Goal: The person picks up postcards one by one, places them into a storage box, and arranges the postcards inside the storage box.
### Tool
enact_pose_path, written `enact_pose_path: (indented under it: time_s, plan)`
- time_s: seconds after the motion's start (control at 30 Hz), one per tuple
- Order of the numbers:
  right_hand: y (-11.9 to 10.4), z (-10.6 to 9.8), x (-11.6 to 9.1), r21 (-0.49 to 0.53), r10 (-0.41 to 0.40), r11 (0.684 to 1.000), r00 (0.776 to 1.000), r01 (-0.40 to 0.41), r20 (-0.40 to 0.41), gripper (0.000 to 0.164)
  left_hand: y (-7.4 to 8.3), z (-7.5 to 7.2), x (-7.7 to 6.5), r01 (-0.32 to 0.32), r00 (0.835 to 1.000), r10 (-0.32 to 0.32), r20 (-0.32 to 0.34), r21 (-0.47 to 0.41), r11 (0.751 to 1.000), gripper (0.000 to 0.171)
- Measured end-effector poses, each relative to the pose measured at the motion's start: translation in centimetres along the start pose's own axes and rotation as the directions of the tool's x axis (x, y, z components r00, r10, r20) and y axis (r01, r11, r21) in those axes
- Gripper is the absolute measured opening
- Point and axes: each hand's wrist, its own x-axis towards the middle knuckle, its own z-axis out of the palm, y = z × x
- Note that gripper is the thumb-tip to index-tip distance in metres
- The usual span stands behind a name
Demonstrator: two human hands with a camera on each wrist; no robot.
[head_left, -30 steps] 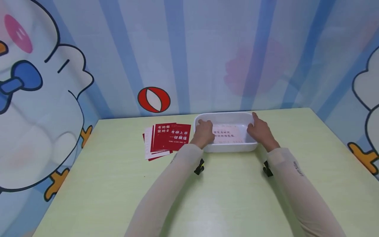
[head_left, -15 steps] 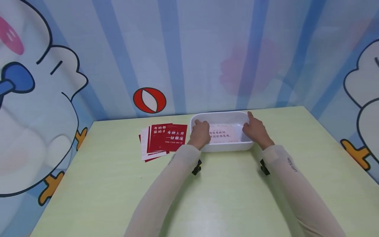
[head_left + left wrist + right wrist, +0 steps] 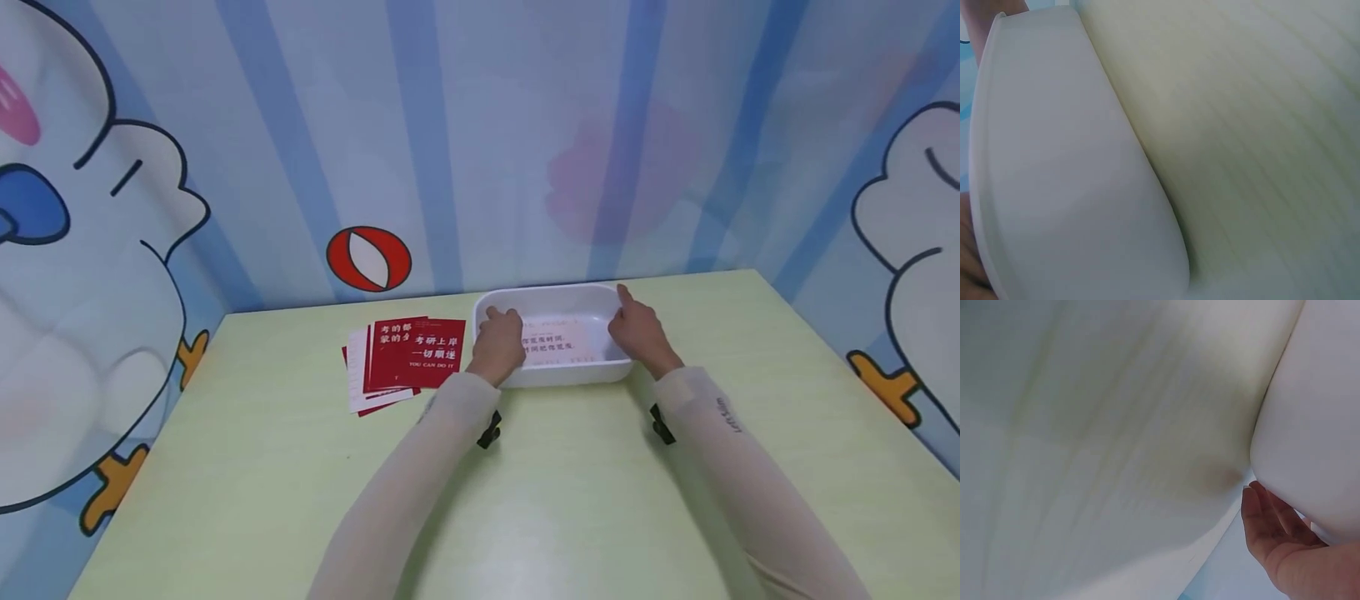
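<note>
A white rectangular plastic tray (image 3: pixel 566 377) stands near the back edge of the table, with a pale printed card (image 3: pixel 558 343) lying in it. My left hand (image 3: pixel 498 346) grips its left end, fingers bent over the rim. At the opposite end my right hand (image 3: pixel 643 337) holds the rim, index finger stretched along the corner. In the right wrist view, the fingers (image 3: pixel 1263 515) of that hand lie against the outer wall. The left wrist view is mostly filled by the tray's long side, with part of a hand at the left edge.
Left of the tray lies a fanned pile of red and white printed cards (image 3: pixel 416 354), close to its left end. A blue striped cartoon backdrop (image 3: pixel 510 142) rises right behind the table (image 3: pixel 570 500). Black wrist straps show under both sleeves.
The head view has swung slightly to the right, so everything sits further left in it. Both hands keep their places on the tray, which stays put beside the cards.
</note>
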Motion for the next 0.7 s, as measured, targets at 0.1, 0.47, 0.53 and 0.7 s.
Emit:
enact_pose_path:
  time_s: [0.1,0.47,0.53,0.7]
  plan:
    - [-0.15,0.25,0.08,0.001,0.005,1.000,1.000,-0.005,0.000,0.063,-0.22,0.10,-0.06,0.000,1.000,0.000,-0.012,0.009,1.000,0.037]
    - [-0.17,0.10,-0.24,-0.001,-0.017,1.000,1.000,0.017,-0.016,0.064,-0.36,0.40,0.03,-0.034,0.999,0.034,-0.022,0.017,0.999,0.041]
    - [-0.29,0.04,-0.26,-0.004,-0.020,1.000,1.000,0.020,-0.018,0.064,-0.38,0.39,0.04,-0.037,0.999,0.038,-0.033,0.024,0.999,0.042]
    - [-0.27,-0.03,-0.25,-0.018,-0.013,1.000,1.000,0.013,-0.024,0.064,-0.26,0.32,0.00,-0.046,0.998,0.048,-0.042,0.038,0.998,0.041]
